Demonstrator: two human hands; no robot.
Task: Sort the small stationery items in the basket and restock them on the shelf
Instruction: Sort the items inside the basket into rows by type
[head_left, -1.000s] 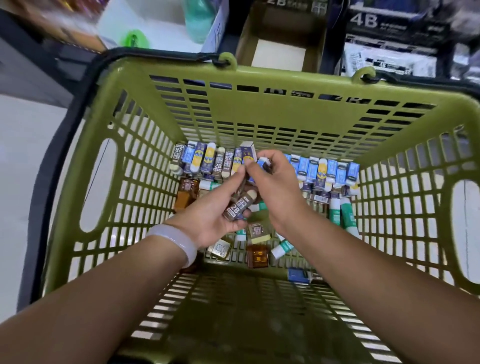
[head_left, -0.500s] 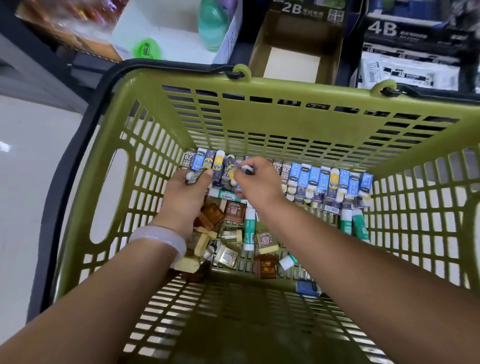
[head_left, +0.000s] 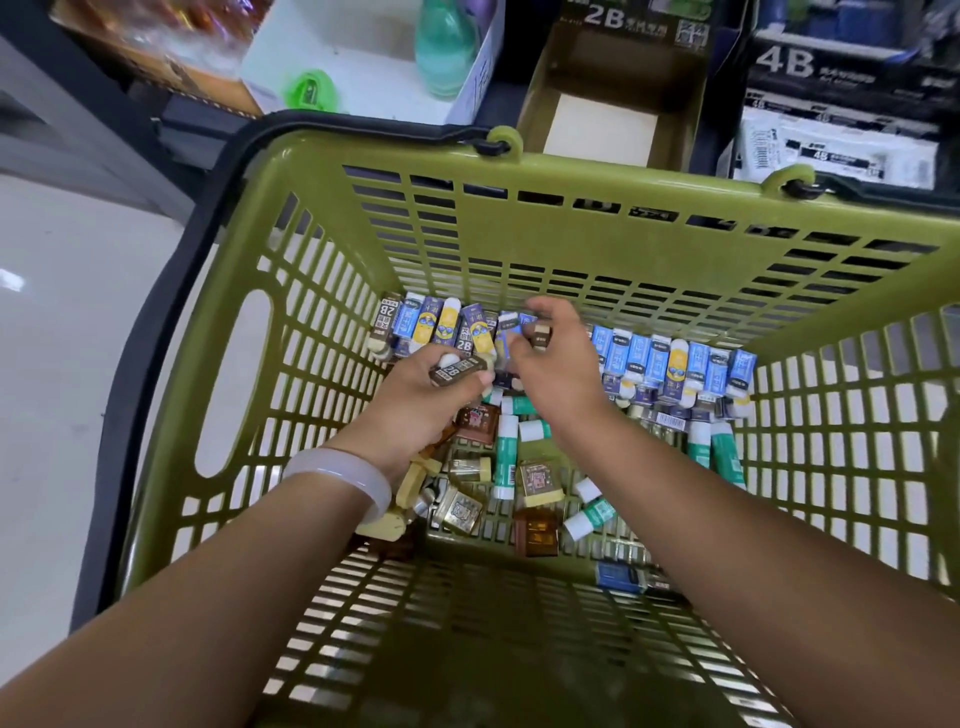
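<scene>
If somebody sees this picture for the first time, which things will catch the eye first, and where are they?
The big olive-green basket fills nearly the whole view. Along its far wall stands a bright row of blue and yellow erasers. In the middle, the left hand grips a brown 2B eraser, and the right hand pinches another small brown eraser just above the row.

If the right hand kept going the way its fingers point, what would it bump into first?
Probably the row of erasers standing against the basket's far wall. The right hand, already pinching a small brown eraser, points up and left at that row. Depth is hard to judge, so it may already be touching them.
</scene>
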